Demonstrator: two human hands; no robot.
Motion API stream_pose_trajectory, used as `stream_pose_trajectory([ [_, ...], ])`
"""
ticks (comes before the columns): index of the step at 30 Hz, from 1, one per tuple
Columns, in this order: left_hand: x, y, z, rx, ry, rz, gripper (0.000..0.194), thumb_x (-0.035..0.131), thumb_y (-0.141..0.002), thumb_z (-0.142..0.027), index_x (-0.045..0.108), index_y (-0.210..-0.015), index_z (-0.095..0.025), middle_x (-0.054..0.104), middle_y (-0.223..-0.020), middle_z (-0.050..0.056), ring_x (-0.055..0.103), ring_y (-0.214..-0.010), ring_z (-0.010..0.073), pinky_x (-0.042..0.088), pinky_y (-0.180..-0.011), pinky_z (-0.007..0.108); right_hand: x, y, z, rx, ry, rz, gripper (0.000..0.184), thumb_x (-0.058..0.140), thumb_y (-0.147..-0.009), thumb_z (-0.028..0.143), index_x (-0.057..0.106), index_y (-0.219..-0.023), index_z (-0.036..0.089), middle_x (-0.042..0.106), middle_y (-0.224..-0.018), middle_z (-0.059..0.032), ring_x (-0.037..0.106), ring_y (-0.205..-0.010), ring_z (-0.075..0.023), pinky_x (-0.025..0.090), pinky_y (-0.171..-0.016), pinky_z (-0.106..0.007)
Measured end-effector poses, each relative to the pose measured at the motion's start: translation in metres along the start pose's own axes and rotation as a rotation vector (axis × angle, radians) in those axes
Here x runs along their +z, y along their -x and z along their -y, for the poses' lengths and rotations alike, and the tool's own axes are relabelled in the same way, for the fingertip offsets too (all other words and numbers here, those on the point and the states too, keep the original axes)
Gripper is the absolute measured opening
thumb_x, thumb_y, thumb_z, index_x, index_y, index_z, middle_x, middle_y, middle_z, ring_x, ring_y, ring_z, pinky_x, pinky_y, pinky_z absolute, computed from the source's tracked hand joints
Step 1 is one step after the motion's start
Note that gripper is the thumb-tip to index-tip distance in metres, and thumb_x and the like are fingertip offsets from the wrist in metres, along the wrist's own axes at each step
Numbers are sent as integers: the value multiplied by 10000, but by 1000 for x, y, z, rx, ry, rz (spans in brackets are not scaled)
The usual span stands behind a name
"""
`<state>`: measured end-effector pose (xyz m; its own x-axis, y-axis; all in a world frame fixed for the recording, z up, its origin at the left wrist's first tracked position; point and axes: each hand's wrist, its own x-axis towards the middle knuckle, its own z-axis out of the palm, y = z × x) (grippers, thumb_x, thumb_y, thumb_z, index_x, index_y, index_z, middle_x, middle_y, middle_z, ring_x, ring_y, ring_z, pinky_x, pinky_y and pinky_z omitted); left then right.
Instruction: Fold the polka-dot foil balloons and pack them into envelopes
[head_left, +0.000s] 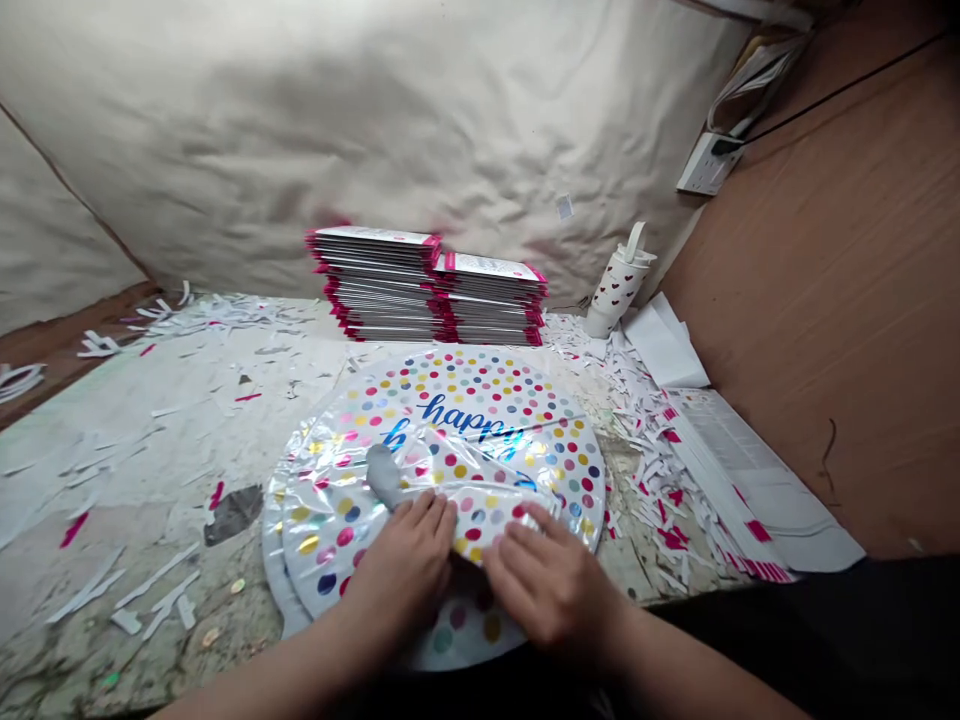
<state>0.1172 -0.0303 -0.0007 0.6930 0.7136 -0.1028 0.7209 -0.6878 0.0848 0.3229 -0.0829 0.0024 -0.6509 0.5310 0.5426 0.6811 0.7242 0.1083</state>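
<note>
A round, flat foil balloon [480, 385] with coloured dots and blue "happy" lettering lies on a stack of similar ones near the table's front edge. Its near part is folded up and over, so the fold covers some of the lettering. My left hand [412, 550] is closed on the folded layer, with its fingers together, beside the grey neck tab [382, 475]. To the right, my right hand [544, 575] has curled fingers gripping the same fold. Both thumbs are mostly hidden.
Two piles of flat packages with pink edges, a left pile [382, 290] and a right pile [495, 300], stand behind the balloons. A white tumbler with hearts [619, 290] is at the back right. Paper scraps [637, 430] litter the table. A power socket [709, 165] hangs on the right wall.
</note>
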Motion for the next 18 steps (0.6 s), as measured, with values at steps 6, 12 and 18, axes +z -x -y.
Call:
stream_pose_trajectory([
  [6,14,-7,26,253,229,-93,464,424,-854,-212,454,-1317,-202,469,-1347,81,446,-1232,224,401,-1007,348,3,51,-6,517,-244,-60,705,499,-834,218,130,-1431,159,359,-1402,-170,317,-1310,-280,388,-1010,-490],
  [12,9,-12,16,494,170,106,537,457,-853,-208,350,-1376,-261,311,-1448,69,250,-1340,259,280,-1073,426,8,56,-17,159,-227,87,630,469,-849,113,215,-1418,206,415,-1387,-106,271,-1332,-263,304,-1056,-505],
  [18,15,7,6,492,113,-40,446,350,-865,-107,476,-1291,-142,536,-1260,168,470,-1188,301,379,-985,478,-6,47,-13,112,-417,267,270,481,-881,172,595,-1121,223,650,-1131,-36,586,-1073,-192,390,-979,-402],
])
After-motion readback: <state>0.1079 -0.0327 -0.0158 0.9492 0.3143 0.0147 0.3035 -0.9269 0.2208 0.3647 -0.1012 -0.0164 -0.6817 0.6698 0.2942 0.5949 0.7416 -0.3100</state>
